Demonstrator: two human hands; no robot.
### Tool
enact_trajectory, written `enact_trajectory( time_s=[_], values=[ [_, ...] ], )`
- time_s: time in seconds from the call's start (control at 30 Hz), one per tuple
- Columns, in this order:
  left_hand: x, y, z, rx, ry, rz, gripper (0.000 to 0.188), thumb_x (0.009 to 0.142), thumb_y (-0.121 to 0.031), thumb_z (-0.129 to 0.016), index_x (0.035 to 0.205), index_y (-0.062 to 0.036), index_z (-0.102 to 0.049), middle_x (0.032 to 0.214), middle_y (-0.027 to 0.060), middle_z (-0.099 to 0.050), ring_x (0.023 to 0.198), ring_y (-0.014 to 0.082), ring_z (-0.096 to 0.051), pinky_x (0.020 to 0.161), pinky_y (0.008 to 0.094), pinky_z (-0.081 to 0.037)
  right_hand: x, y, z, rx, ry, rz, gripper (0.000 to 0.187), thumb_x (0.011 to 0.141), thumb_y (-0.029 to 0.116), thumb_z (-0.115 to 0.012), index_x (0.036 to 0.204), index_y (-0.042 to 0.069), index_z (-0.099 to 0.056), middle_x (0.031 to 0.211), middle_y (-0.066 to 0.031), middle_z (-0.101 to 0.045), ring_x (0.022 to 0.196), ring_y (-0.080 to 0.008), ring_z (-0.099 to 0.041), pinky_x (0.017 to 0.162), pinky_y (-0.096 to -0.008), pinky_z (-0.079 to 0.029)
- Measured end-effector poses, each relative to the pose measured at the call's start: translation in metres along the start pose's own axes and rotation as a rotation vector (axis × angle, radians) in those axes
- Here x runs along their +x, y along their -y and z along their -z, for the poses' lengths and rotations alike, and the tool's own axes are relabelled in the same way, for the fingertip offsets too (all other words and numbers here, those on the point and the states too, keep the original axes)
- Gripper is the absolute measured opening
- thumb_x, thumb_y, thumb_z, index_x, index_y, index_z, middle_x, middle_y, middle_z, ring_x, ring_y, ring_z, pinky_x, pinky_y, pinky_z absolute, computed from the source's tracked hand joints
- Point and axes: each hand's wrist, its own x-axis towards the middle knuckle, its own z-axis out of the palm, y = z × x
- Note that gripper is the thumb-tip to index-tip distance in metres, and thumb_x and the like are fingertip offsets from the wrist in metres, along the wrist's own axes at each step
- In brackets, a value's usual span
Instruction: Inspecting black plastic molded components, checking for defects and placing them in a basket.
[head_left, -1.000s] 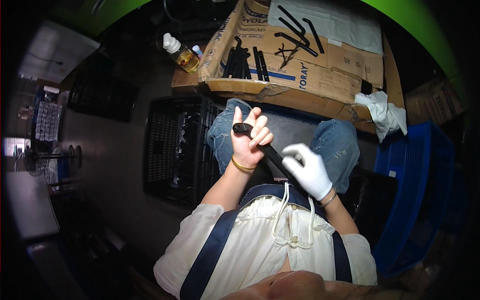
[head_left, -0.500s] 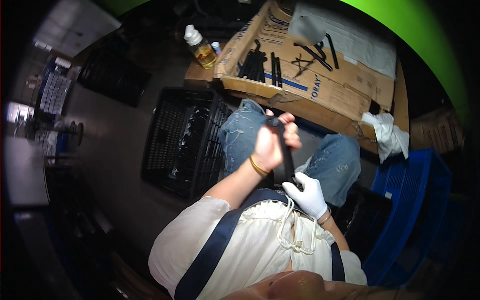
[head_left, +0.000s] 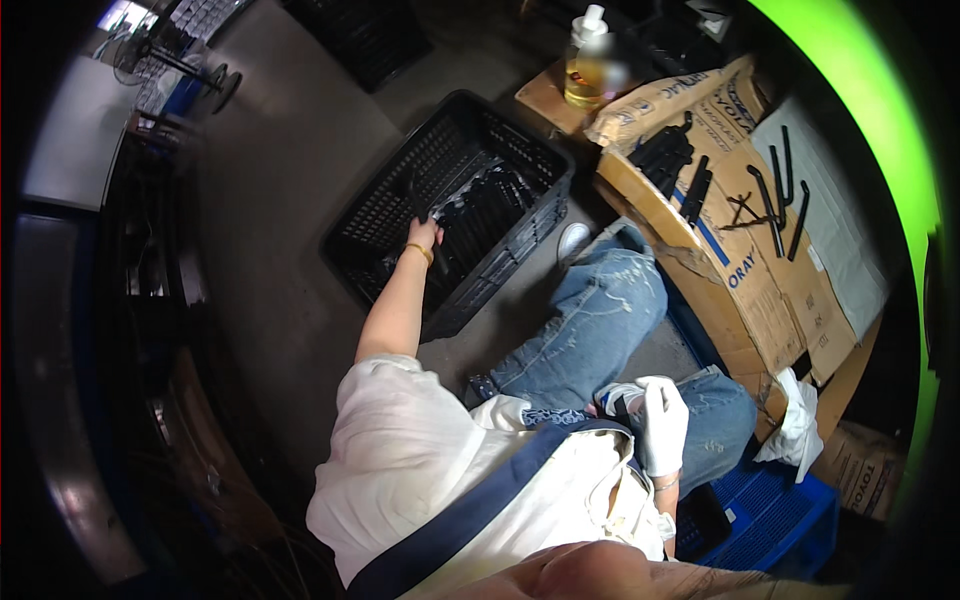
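My bare left hand [head_left: 426, 234], with a yellow band at its wrist, reaches down into the black plastic crate [head_left: 455, 112] on the floor at my left. Its fingers are closed round a black bar [head_left: 417, 200] that stands tilted up from the hand. Beneath it, many similar dark pieces [head_left: 490, 215] lie side by side in the crate, some under shiny clear film. In a white glove, my right hand [head_left: 662, 425] rests over my lap, fingers bent and pressed together, with nothing visible in them.
A cardboard-covered table [head_left: 760, 290] at the right bears a pile of black rods [head_left: 663, 158] and several bent ones [head_left: 785, 200]. A bottle of yellow liquid [head_left: 583, 75] stands behind. A white cloth [head_left: 797, 425] hangs at the corner above a blue basket [head_left: 775, 520].
My left hand has carried the black bar from above my lap leftward into the crate. My right hand has let go of the bar and stayed near my lap. The view has turned left.
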Motion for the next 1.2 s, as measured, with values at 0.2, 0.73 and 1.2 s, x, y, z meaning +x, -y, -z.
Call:
enact_trajectory(
  time_s=[0.2,0.73,1.2],
  values=[
    [0.076,0.182,0.116,0.581,-0.287,0.441,0.035,0.094,-0.016,-0.050,0.123,0.0052,-0.048,0.090,0.0156,-0.061,0.079,0.0262,-0.064,0.068,0.0406,-0.055,0.014,-0.008,-0.006,-0.089,-0.027,-0.054,0.021,0.096,0.015,-0.054,0.100,-0.003,-0.066,0.090,-0.0144,-0.069,0.083,-0.0214,-0.064,0.077,-0.0327,-0.049],
    [-0.148,-0.081,-0.435,1.027,0.748,-1.266,0.020,0.088,-0.019,-0.057,0.100,-0.0060,-0.066,0.097,0.0170,-0.066,0.092,0.0356,-0.065,0.085,0.0431,-0.053,-0.020,-0.101,0.105,0.396,-0.845,-0.261,0.030,0.106,0.021,-0.040,0.129,0.006,-0.051,0.063,0.0046,-0.037,0.042,-0.0027,-0.032,0.035,-0.0202,-0.026],
    [-0.124,0.022,-0.539,1.516,0.657,-0.358,0.047,0.093,-0.029,-0.056,0.130,-0.0003,-0.059,0.132,0.0150,-0.062,0.123,0.0304,-0.060,0.098,0.0357,-0.050,-0.025,-0.103,0.123,0.530,-0.825,-0.234,0.032,0.107,0.027,-0.037,0.116,0.001,-0.055,0.060,0.0052,-0.036,0.041,-0.0023,-0.030,0.035,-0.0198,-0.022]
  ],
)
